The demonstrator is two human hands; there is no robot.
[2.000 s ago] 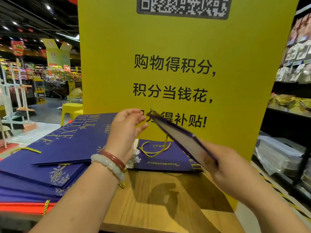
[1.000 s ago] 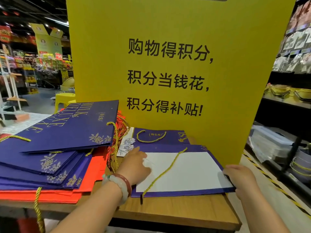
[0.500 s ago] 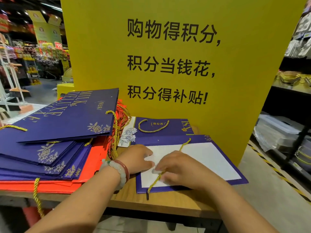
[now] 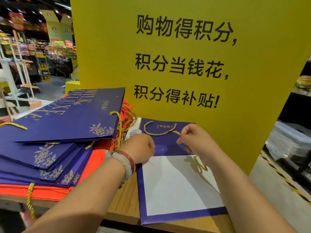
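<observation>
Wooden table [image 4: 124, 199], shop floor. Flat purple bag [image 4: 176, 185], white panel up, lies at the near edge. Left hand [image 4: 139, 148] is fisted on its top-left corner, grip hidden. Right hand [image 4: 195, 140] pinches the gold cord [image 4: 199, 163]. Second bag [image 4: 183, 126] lies just behind, bag stack [image 4: 67, 118] to the left. Yellow sign [image 4: 185, 64] blocks the view beyond; shelves [image 4: 42, 52] far left.
</observation>
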